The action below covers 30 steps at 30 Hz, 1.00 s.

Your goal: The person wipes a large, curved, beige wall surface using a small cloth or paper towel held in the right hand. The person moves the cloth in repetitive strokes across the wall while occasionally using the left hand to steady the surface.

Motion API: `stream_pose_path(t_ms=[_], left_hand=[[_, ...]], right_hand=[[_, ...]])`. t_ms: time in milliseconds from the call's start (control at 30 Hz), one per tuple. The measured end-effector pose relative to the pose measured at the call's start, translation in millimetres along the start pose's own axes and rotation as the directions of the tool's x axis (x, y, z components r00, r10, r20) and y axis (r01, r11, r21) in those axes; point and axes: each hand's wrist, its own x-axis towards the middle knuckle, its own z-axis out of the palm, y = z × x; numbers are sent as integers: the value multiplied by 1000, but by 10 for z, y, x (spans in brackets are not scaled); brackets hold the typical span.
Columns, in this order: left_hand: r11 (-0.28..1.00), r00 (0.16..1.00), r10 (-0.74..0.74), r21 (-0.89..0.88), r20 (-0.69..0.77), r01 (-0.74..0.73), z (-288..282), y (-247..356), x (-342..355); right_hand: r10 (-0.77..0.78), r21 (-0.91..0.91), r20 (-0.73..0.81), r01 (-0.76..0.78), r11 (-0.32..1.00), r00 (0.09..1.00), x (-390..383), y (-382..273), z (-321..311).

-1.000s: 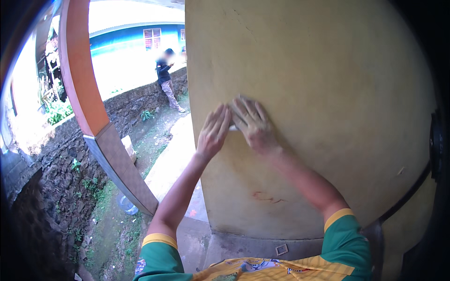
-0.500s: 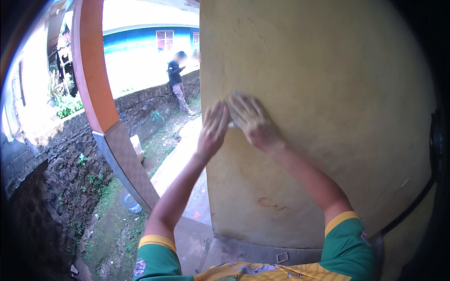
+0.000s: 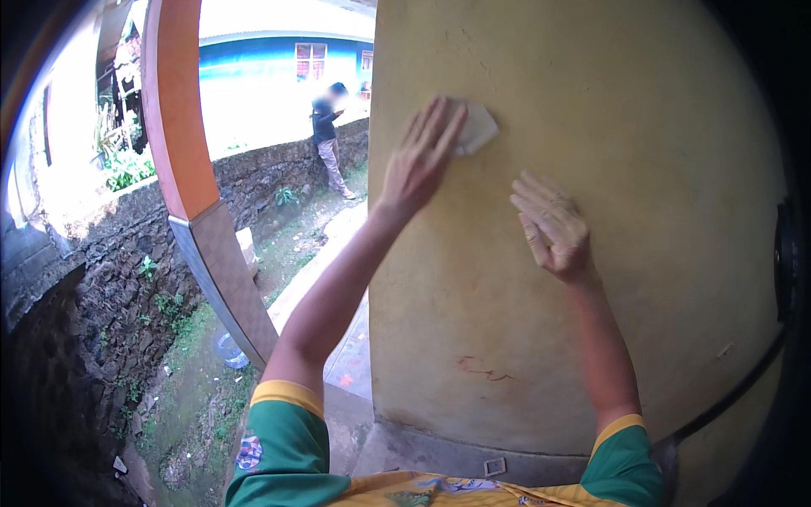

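My left hand (image 3: 422,156) lies with long, straight fingers on a whitish flat pad (image 3: 476,127), holding it against the yellowish wall (image 3: 574,101); part of the pad is hidden under the fingers. Lower and to the right, my right hand (image 3: 551,224) is apart from the pad, open and empty, fingers extended along the wall's surface. Whether its fingertips touch the wall I cannot tell.
An orange pillar with a tiled base (image 3: 182,110) stands on the left. Beyond it are a stone wall (image 3: 245,177) and a person (image 3: 328,139) standing beside it. A clear plastic container (image 3: 231,346) lies low left. A dark object (image 3: 784,258) edges the far right.
Both hands were together on the pad. My left hand has moved up and rightward with the pad; my right hand has come off it and shifted right.
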Motion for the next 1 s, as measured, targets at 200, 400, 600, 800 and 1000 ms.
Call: stream_pose_path(t_ms=[200,400,600,800,1000], left_hand=[[991,978,-8,131,-208,36,-138,-540,528],[957,956,-283,38,-77,286,162,320,-1033],[975,967,-168,113,-193,192,168,-104,-196],[981,944,-43,164,-326,101,-141,-841,1125],[985,980,-159,49,-119,166,110,-70,-199]], right_hand=[[63,-275,-246,-132,952,967,-142,485,-404],[118,-462,-171,-186,867,978,-356,776,-313],[101,-447,-166,-167,879,981,-326,819,-308],[103,-450,-172,-171,876,980,-289,744,-269],[103,-466,-178,-176,867,979,-311,745,-267]])
